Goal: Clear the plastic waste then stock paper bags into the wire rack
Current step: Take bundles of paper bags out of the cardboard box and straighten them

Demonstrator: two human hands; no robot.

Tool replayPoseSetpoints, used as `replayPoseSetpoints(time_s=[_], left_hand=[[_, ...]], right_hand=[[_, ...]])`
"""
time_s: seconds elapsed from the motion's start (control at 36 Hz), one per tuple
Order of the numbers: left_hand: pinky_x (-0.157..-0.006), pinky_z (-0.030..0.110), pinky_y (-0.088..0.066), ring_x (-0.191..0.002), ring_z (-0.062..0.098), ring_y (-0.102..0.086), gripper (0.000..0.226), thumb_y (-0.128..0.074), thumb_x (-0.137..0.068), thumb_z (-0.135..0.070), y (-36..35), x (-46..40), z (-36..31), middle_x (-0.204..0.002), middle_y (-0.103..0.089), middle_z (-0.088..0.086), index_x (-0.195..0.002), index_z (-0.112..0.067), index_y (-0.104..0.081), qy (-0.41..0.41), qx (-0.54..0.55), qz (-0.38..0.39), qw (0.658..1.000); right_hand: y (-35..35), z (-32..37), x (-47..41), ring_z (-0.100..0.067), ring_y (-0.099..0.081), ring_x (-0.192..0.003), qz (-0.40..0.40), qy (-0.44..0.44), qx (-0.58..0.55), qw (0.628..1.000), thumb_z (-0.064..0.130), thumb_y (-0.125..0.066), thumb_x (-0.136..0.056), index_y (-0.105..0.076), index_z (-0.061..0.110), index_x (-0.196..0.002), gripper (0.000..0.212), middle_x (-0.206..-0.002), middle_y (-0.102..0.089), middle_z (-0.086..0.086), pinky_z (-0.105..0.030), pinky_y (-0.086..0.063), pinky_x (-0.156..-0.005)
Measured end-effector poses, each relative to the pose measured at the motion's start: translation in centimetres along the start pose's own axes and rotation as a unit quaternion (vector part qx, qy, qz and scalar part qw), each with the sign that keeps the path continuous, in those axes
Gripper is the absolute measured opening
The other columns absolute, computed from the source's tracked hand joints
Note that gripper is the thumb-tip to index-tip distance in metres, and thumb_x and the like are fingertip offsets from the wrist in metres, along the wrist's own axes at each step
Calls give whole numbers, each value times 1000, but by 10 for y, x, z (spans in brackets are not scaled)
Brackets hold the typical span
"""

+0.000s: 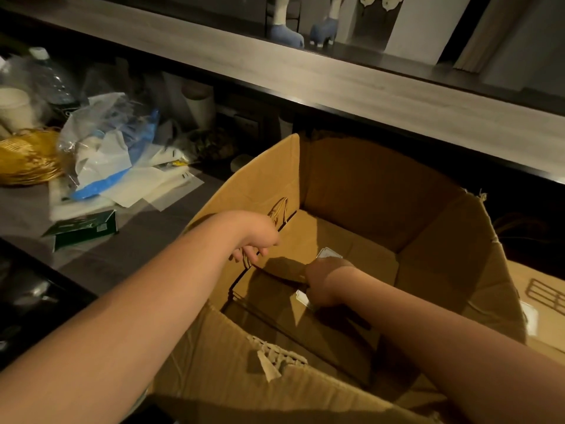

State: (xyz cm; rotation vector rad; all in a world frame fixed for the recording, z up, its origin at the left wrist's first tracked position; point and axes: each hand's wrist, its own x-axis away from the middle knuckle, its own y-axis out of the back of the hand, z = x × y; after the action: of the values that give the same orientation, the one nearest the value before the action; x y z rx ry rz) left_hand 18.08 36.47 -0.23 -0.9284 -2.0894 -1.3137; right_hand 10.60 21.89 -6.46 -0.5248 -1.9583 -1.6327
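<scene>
A big open cardboard box (pixel 452 240) fills the middle of the view. Flat in its bottom lies a brown paper bag bundle (pixel 275 304) under clear plastic wrap that glints beside my wrist. My right hand (pixel 324 281) is deep in the box, closed in a fist on the wrapped top of the bundle. My left hand (pixel 255 240) reaches over the box's left wall, fingers curled down onto the bundle's far-left edge by a rope handle. A pile of crumpled plastic waste (pixel 104 148) lies on the dark counter to the left. Beside it sits a golden wire rack (pixel 27 160).
A green packet (pixel 82 228) lies on the counter (pixel 146 240) near the box. A plastic bottle (pixel 52 78) and a paper cup (pixel 15 108) stand at the far left. A long shelf (pixel 305 81) overhangs the back. Another cardboard box (pixel 538 304) sits at the right.
</scene>
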Motion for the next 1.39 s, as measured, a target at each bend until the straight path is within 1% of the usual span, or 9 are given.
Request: replayPoseSetpoints(time_s=[0.14, 0.36, 0.61, 0.81, 0.97, 1.06, 1.14, 1.31, 1.39], left_hand=[[-76, 35, -50, -91, 14, -63, 37, -41, -99, -31, -1, 0, -1, -104, -61, -2, -134, -17, -45, 3, -7, 4, 1000], [-78, 36, -50, -89, 14, -63, 38, -42, -99, -31, -1, -1, -2, -104, -63, -1, -134, -17, -44, -1, -6, -1, 1000], [-87, 40, -50, -91, 15, -63, 37, -43, -99, -33, -1, 0, 0, -106, -64, -1, -132, -16, -47, -8, -6, 1, 1000], [-90, 39, -52, -90, 15, -67, 25, -42, -99, -34, 0, 1, 2, -96, -68, 0, -107, -15, -55, -3, -23, 25, 999], [-78, 29, -53, -78, 12, -72, 24, -48, -97, -30, 1, 10, 0, -77, -71, -1, -100, -15, -67, 3, -45, 82, 996], [-73, 26, -52, -83, 12, -71, 30, -51, -96, -39, 0, 10, 1, -88, -73, -1, -107, -15, -67, 0, -66, 117, 991], [-88, 32, -54, -98, 14, -68, 54, -51, -92, -55, 0, 15, -2, -116, -69, 4, -129, -15, -55, -25, -68, 132, 989], [-113, 52, -29, -141, 37, -28, 94, -48, -77, -73, 0, 30, -14, -158, -22, 9, -153, -30, -13, -120, 189, 181, 958], [-108, 55, -34, -134, 34, -41, 74, -42, -79, -74, 1, 31, -16, -141, -45, -3, -142, -36, -32, -159, 337, 226, 900]], right_hand=[[-6, 19, 9, -27, -60, -102, 44, 41, -12, 998, 45, -61, -90, -36, 23, -146, 66, -124, -58, -6, -34, -51, -78], [-25, 34, 9, -35, -51, -122, 15, 9, -14, 1000, 72, -74, -62, -25, 22, -148, 111, -140, -42, -6, -46, -51, -91], [-15, 33, 10, -39, -52, -119, 63, 6, -22, 998, 59, -68, -78, -21, 20, -152, 96, -144, -32, -13, -49, -53, -91], [-2, 15, 12, -37, -45, -129, 36, -48, -66, 996, 18, -72, -84, -4, 23, -154, 98, -152, -26, -12, -44, -49, -97], [30, -13, 18, -23, -56, -106, 22, -65, -66, 995, 28, -65, -89, -41, 21, -139, 56, -124, -56, -5, -36, -51, -88], [51, -25, 31, -24, -54, -109, 3, -73, -84, 994, 19, -51, -96, -44, 21, -139, 44, -129, -53, -8, -34, -48, -91], [71, -42, 44, -26, -56, -113, -49, -98, -161, 981, 13, -42, -96, -51, 18, -136, 41, -127, -57, -8, -35, -47, -96], [92, -48, 70, -19, -57, -114, -43, -40, -333, 941, 14, -43, -97, -52, 28, -136, 43, -126, -60, 0, -44, -46, -103], [93, -30, 75, -24, -52, -123, -3, 16, -316, 949, 22, -43, -98, -40, 22, -145, 47, -138, -53, -6, -45, -42, -107]])
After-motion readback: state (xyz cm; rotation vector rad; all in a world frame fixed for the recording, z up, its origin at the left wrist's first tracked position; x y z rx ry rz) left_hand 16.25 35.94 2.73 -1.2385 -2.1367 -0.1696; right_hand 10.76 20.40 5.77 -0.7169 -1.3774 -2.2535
